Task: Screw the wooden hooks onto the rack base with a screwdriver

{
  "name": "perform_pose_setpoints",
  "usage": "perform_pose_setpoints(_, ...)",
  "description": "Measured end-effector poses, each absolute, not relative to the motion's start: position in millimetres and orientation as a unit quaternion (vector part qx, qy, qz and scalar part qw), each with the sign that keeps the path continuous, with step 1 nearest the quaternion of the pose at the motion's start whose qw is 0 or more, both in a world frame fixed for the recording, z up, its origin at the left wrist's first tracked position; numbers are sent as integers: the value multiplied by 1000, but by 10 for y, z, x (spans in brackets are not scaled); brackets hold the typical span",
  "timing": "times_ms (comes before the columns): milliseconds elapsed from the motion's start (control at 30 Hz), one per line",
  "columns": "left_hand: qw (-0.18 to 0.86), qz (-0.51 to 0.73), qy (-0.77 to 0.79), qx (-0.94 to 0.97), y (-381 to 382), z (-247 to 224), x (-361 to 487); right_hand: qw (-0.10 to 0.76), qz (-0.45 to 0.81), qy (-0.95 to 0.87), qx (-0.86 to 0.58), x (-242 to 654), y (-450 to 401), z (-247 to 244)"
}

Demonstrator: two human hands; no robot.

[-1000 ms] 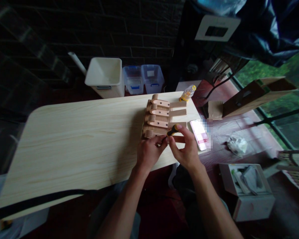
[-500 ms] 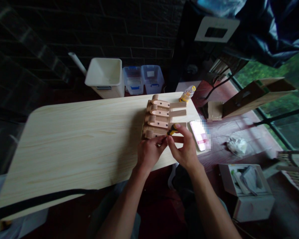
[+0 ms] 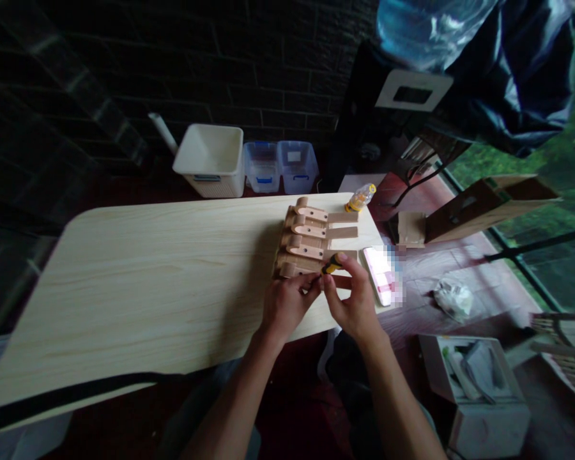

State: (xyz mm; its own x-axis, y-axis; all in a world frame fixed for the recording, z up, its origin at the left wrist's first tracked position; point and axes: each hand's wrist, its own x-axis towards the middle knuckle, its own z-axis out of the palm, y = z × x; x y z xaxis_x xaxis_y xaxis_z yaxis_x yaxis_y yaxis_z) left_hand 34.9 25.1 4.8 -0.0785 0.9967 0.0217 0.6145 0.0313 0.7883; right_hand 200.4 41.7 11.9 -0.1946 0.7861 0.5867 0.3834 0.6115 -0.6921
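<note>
Several wooden pieces with rounded ends and dark holes form a brown assembly [image 3: 309, 231] near the table's right end, with flat strips reaching right. My right hand [image 3: 353, 297] pinches a yellow-and-black screwdriver [image 3: 332, 264], its handle slanting down to the left. At the assembly's near edge, the fingers of my left hand [image 3: 290, 303] are pressed together by the tool's lower end; what they hold is too small to make out. Beside my right hand lies a phone [image 3: 379, 275] with a lit screen.
A clear bottle with yellow ends [image 3: 361, 198] lies at the wooden table's [image 3: 158, 281] far right corner. Behind the table stand a white bin [image 3: 211, 156] and two clear boxes [image 3: 280, 167]. A black strap [image 3: 91, 385] crosses the near left edge.
The whole view has shifted, so the table and assembly appear slightly lower. Both hands stay at the same part of the assembly, and the screwdriver is still in my right hand.
</note>
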Motion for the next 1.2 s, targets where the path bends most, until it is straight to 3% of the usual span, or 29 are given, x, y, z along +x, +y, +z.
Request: perform_pose_setpoints(1200, 323, 360, 638, 600, 241, 64, 322, 513, 185, -736, -402, 1977, 401, 61)
